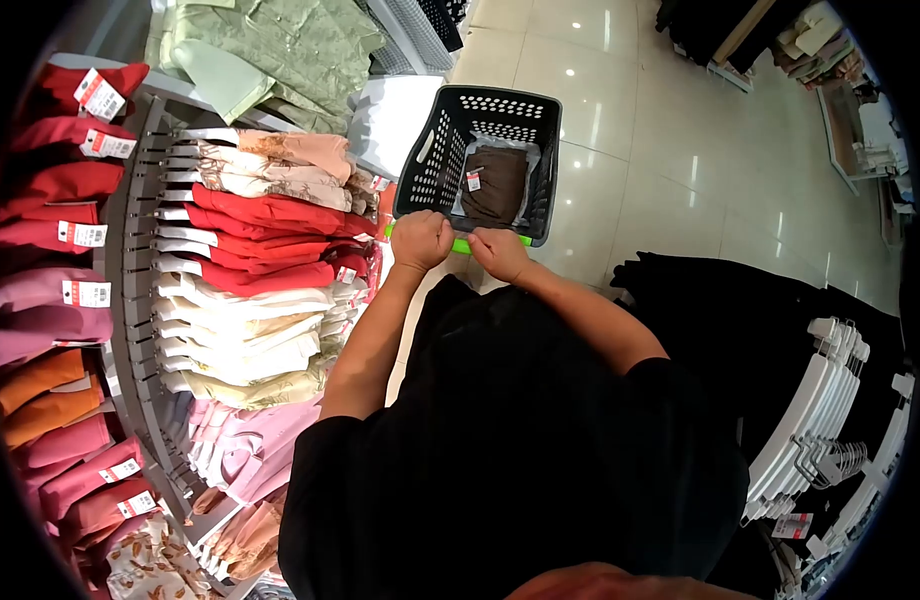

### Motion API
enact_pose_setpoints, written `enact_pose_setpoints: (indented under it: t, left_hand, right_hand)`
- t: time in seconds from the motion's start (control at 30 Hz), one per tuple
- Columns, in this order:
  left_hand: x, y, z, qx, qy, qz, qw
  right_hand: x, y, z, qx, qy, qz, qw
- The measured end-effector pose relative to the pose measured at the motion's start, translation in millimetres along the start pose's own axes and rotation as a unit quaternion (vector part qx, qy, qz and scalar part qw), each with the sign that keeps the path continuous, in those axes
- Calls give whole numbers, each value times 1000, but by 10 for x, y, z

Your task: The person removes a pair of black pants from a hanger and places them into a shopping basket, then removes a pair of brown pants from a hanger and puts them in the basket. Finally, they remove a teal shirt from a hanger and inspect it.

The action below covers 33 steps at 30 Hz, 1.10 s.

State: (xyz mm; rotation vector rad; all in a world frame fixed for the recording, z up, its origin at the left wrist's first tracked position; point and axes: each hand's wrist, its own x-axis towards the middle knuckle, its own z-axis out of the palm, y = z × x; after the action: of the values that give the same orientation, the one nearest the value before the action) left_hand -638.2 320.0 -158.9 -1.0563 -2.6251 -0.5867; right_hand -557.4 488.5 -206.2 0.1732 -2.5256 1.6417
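Observation:
Both my hands are wrapped around the green handle of a black shopping basket with holes in its walls. My left hand grips the handle's left part, close to the hanging clothes. Beside it, my right hand is closed on the same bar. Inside the basket lies a folded dark brown garment with a white and red price tag, in what looks like clear plastic. What is under the basket is hidden.
To my left, a rack holds red garments, cream garments and folded tagged clothes. A green garment lies beyond. Black clothes and white hangers are at my right. Shiny floor tiles lie ahead.

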Motion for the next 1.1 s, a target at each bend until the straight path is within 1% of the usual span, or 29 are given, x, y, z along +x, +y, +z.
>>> enact_pose_setpoints:
  t: [0.07, 0.2, 0.3, 0.4, 0.5, 0.6, 0.7, 0.77, 0.8, 0.83, 0.87, 0.93, 1.1]
  left_hand:
    - [53, 27, 42, 0, 2, -15, 1000]
    - [201, 36, 110, -5, -4, -18, 1000]
    - [339, 32, 198, -2, 23, -24, 999]
    - [464, 8, 278, -2, 25, -36, 999]
    - [593, -7, 281, -16, -17, -41, 999]
    - [737, -24, 280, -42, -22, -36, 998]
    - [901, -64, 295, -37, -52, -53, 997]
    - [1019, -143, 365, -52, -42, -53, 996]
    - [1093, -183, 378, -62, -45, -51, 996]
    - [1171, -228, 395, -63, -66, -56, 994]
    - [1247, -278, 411, -63, -64, -57, 994]
    - [1388, -360, 415, -72, -75, -51, 993]
    - [1767, -616, 488, -82, -72, -50, 993]
  right_hand:
    - [42, 29, -88, 10, -4, 0, 1000]
    - [170, 160, -168, 9, 18, 1, 1000]
    - [318, 229, -284, -1, 32, -7, 999]
    - [448, 263, -398, 6, 39, -7, 999]
    - [557, 320, -459, -4, 45, 4, 999]
    - [693, 401, -510, -10, 52, -2, 999]
    - [836, 507, -587, -17, 34, 16, 999]
    - [969, 539, -635, -30, 29, 18, 999]
    - [1034, 552, -648, -39, 47, 27, 998]
    - [1121, 580, -662, -47, 66, 37, 996]
    - [1217, 615, -669, -49, 64, 36, 996]
    - [1368, 660, -678, -42, 93, 56, 993]
    - [1807, 783, -773, -44, 91, 75, 992]
